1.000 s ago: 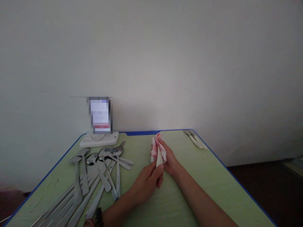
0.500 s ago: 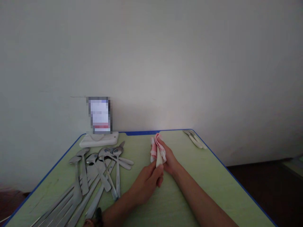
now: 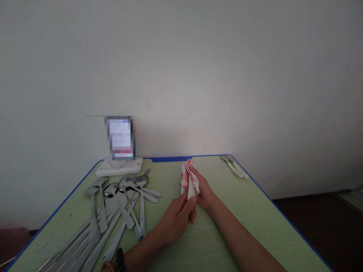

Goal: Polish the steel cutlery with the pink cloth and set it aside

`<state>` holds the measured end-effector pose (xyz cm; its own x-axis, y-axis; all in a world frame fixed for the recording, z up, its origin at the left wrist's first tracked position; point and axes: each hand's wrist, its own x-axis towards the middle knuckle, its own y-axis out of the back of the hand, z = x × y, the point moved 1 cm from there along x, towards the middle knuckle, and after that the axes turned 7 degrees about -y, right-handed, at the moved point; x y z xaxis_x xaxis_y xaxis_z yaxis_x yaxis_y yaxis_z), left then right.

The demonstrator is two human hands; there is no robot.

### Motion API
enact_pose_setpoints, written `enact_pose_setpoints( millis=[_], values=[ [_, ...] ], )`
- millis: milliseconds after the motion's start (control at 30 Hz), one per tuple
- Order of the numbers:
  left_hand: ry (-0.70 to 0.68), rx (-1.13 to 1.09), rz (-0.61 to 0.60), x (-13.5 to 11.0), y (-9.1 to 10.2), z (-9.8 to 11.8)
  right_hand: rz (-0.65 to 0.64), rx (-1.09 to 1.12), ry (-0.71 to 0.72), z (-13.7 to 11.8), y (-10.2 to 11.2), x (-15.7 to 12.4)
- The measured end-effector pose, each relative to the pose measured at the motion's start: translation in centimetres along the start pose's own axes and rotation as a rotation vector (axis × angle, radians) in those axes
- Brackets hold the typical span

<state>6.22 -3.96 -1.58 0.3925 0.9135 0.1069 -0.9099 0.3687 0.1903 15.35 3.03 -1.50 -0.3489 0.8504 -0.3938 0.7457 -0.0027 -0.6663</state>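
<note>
My left hand [image 3: 181, 213] is closed round the lower end of a cream handle [image 3: 191, 189], thumb on top. The handle's upper part goes into a folded pink-and-white cloth [image 3: 189, 165], so what kind of utensil it belongs to stays hidden. My right hand [image 3: 203, 190] grips the cloth from the right side, wrapped about the utensil. Both hands are together above the middle of the table. To their left lies a loose pile of metal cutlery, with several spoons [image 3: 141, 182] on top of long metal handles [image 3: 98, 247].
Two forks with cream handles [image 3: 234, 169] lie at the table's far right corner. A phone-like screen [image 3: 120, 138], blurred out, stands on a white base [image 3: 120, 168] at the back left. The green table [image 3: 249, 211] has a blue edge and meets a plain wall [image 3: 198, 83].
Both hands hold the same grip on the cloth and handle. The whole view has shifted very slightly; the cutlery and forks lie as before.
</note>
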Motion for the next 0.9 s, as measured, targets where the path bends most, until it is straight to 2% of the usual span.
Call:
enact_pose_setpoints(
  millis=[267,900],
  values=[
    [-0.022,0.004,-0.005,0.19,-0.01,-0.71,0.029,0.035,-0.005,-0.07,-0.3,-0.24],
    [-0.026,0.002,-0.008,0.12,0.06,-0.35,0.001,0.03,-0.006,-0.01,-0.22,-0.08]
  ],
)
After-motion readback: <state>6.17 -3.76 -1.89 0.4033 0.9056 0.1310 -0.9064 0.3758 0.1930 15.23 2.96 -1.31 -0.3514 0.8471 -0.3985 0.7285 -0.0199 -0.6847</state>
